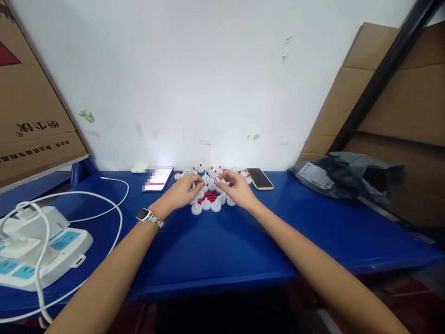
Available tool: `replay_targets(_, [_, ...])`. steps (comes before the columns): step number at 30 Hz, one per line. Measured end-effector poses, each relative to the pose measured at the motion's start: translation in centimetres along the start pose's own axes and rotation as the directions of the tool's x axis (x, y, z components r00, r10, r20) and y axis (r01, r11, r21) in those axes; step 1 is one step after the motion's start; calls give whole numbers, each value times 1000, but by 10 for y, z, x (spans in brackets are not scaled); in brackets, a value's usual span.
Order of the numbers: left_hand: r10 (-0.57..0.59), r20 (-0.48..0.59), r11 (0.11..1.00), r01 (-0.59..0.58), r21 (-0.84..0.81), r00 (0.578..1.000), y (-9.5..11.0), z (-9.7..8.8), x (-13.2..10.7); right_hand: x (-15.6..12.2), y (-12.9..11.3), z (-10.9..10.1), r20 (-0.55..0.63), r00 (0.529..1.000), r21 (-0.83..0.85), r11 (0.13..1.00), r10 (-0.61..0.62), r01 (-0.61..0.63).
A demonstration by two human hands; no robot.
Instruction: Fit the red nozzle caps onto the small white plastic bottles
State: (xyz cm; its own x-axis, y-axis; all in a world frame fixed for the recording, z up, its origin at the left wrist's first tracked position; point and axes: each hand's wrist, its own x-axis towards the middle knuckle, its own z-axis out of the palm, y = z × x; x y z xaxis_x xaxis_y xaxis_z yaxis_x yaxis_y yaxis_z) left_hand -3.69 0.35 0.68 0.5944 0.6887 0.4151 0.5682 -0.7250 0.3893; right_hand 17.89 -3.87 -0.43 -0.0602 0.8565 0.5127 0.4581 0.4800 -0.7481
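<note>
Over a cluster of white nozzle caps (206, 204) on the blue table, both of my hands are working close together. My left hand (185, 189) is closed, thumb and fingertips pinched at the cluster's left side; what they hold, if anything, is too small to make out. My right hand (238, 188) pinches a white nozzle cap (219, 181) between thumb and forefinger, partly hidden by the fingers. Small red tips (210, 196) lie in a pile amid the white caps. Behind my hands, several white caps stand with red tips (200, 165) on them.
A lit phone (158, 179) lies left of the caps, a dark-screened phone (259, 178) right of them. A white power strip (66, 250) with loose cable (120, 218) covers the left side. A grey plastic bag (347, 176) lies at right. Cardboard (38, 93) and a white wall (208, 83) bound the table.
</note>
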Motion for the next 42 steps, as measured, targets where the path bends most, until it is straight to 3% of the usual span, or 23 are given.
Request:
replay_targets(4, [-96,33,995,97,-36,995,-7,-10,-3,22,-1,5,-96,995,-200,980,-24,5])
replay_targets(10, [-161,206,979,183,-89,965,-3,-11,-7,83,16,32,29,1000,-280,960,1,7])
replay_targets(17, [-132,166,983,151,-108,977,-12,-6,-7,130,32,56,195,967,-658,753,165,4])
replay_targets(24, [-130,108,991,132,-7,986,-26,-3,-5,144,41,68,257,942,-724,688,216,40])
replay_targets(32, [-174,65,985,173,18,983,-33,-5,-2,159,46,81,139,970,-797,603,201,-11])
replay_targets(37, [-173,74,985,174,-2,982,-32,-7,-5,156,42,87,115,976,-782,623,185,-26])
replay_targets(42, [-168,43,986,168,-3,985,-28,-9,-6,136,26,59,21,1000,-676,737,-4,17])
